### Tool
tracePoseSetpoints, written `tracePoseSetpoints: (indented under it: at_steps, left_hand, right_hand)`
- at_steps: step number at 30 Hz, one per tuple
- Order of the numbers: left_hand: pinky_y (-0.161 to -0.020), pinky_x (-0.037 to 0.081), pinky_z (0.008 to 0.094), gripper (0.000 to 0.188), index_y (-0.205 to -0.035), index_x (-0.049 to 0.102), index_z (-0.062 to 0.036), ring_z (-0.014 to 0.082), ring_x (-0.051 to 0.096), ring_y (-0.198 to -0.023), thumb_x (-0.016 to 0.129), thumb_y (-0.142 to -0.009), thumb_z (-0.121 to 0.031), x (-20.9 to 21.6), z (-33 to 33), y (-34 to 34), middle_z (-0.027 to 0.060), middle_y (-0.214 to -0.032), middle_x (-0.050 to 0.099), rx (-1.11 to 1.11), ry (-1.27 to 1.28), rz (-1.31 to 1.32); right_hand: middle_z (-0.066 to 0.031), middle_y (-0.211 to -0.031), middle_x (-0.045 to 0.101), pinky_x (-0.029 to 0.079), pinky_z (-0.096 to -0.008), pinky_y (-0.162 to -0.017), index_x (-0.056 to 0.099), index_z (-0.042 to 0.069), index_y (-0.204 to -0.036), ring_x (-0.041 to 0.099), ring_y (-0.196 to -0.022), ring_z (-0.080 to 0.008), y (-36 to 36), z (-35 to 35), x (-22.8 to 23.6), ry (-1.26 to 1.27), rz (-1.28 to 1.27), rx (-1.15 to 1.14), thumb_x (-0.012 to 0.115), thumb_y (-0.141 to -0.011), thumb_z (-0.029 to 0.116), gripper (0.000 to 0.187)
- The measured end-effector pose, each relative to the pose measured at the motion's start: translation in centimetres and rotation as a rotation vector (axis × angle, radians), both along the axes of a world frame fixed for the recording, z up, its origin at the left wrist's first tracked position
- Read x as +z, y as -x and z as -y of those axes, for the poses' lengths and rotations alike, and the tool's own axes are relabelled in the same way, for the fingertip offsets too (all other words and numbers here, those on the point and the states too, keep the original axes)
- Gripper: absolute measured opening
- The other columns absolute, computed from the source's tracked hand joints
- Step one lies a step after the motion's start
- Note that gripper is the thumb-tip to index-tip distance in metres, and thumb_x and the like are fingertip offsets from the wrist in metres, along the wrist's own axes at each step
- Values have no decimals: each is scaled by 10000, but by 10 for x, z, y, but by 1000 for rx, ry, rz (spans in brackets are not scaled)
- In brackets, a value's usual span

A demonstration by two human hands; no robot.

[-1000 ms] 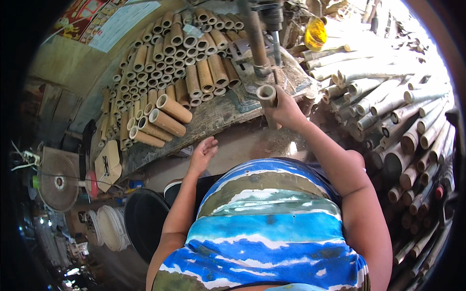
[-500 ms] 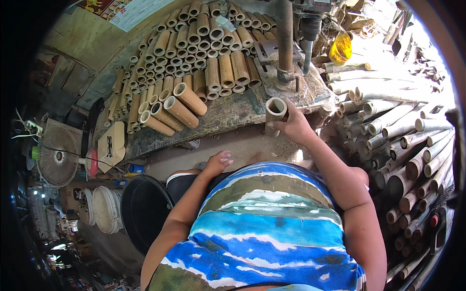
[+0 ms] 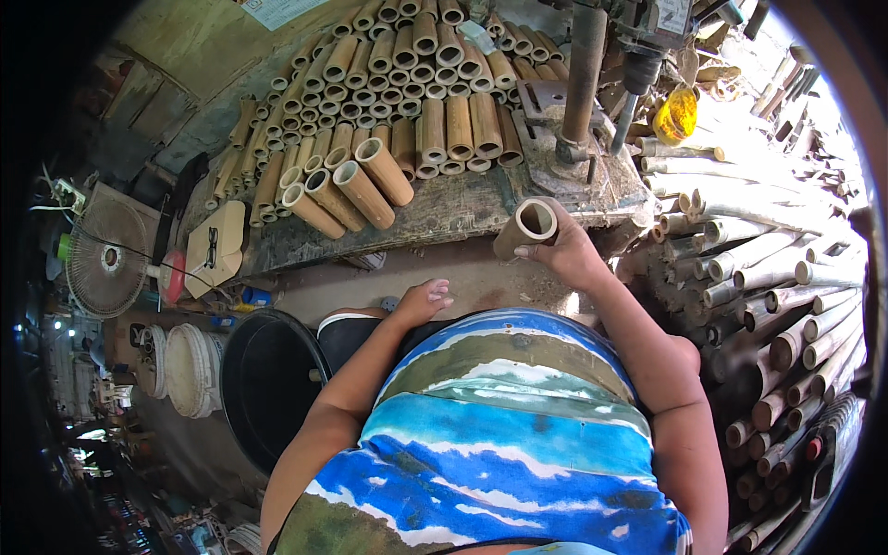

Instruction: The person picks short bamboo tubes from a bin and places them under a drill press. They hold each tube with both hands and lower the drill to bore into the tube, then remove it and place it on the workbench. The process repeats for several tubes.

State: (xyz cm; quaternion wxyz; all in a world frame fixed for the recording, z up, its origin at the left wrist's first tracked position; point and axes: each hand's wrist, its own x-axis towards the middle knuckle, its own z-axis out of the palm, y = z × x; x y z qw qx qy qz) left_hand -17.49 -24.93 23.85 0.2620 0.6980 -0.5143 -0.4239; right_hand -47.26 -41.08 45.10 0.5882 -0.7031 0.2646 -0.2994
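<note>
My right hand (image 3: 566, 250) is closed round a short cut bamboo tube (image 3: 511, 242), held just off the workbench's front edge. The tube tilts so that its hollow end faces up toward me. My left hand (image 3: 424, 303) hangs in front of my belly, its fingers loosely bent and nothing in them. On the near edge of the wooden workbench (image 3: 430, 211) lean several cut tubes, among them a pale-rimmed bamboo tube (image 3: 365, 196). Behind them rises a large stack of bamboo tubes (image 3: 370, 79), most with open ends toward me.
A drill press (image 3: 581, 83) stands at the bench's right. Long bamboo poles (image 3: 768, 268) are piled on the right, below a yellow container (image 3: 675, 116). To the left are a fan (image 3: 109, 259), a black tub (image 3: 268, 398), white buckets (image 3: 191, 370) and glasses (image 3: 212, 248) on a tan board.
My right hand has tipped the bamboo tube, turning its open end more toward me. The bench has shifted right in the view. My left hand has risen slightly.
</note>
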Motion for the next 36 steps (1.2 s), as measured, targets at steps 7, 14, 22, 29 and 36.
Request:
tracePoseSetpoints:
  at_steps: [7,14,22,29,36]
  left_hand:
    - [-974,523,356,582,-1408,515,-28,213,647,-1141,750,-896,-171,35,22,20,124,-1329,644,-56,63,-67]
    - [-1052,483,387,737,-1516,381,-44,247,552,-1307,759,-905,-208,161,143,116,129,-1449,539,-216,393,-97]
    - [-1039,487,383,744,-1513,399,-86,264,587,-1287,772,-899,-280,218,232,185,151,-1398,597,-241,540,-307]
    - [-976,513,354,583,-1430,497,-80,231,660,-1157,740,-935,-267,248,235,191,150,-1297,664,-139,616,-404]
    - [-954,517,362,527,-1358,563,-63,226,674,-1104,738,-928,-313,258,237,178,141,-1222,695,-121,768,-181]
  right_hand:
    - [-104,-1213,651,496,-337,-986,506,39,-1372,617,-1126,-174,17,11,7,222,-231,-229,788,-804,35,634]
    - [-154,-1191,680,502,-368,-972,528,33,-1336,649,-1113,-251,40,65,1,172,-204,-396,738,-818,56,560]
    - [-119,-1137,675,523,-346,-917,516,15,-1339,647,-1042,-202,55,94,32,48,94,-400,678,-837,-25,529]
    - [-176,-1175,667,488,-400,-979,518,51,-1347,629,-1144,-295,58,87,68,562,-122,-515,675,-841,68,530]
    - [-200,-1082,674,522,-412,-907,562,18,-1224,672,-1027,-322,41,92,70,397,54,-432,658,-796,24,438]
